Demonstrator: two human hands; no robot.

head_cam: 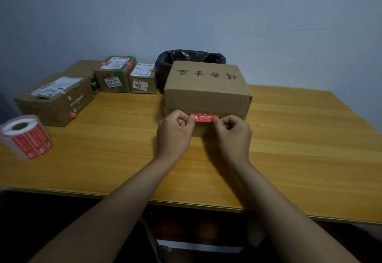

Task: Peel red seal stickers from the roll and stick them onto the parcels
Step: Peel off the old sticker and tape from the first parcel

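Red sticker (204, 117) pinched at both ends, my left hand (175, 130) and right hand (233, 131), against parcel (206, 91) front; roll (26, 136) at 9 o'clock.

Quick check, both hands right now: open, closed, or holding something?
Left hand: pinches the left end of the red rectangular seal sticker against the brown cardboard box.
Right hand: pinches the sticker's right end.

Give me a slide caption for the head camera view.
Left hand and right hand pinch a red seal sticker against the large brown cardboard box.
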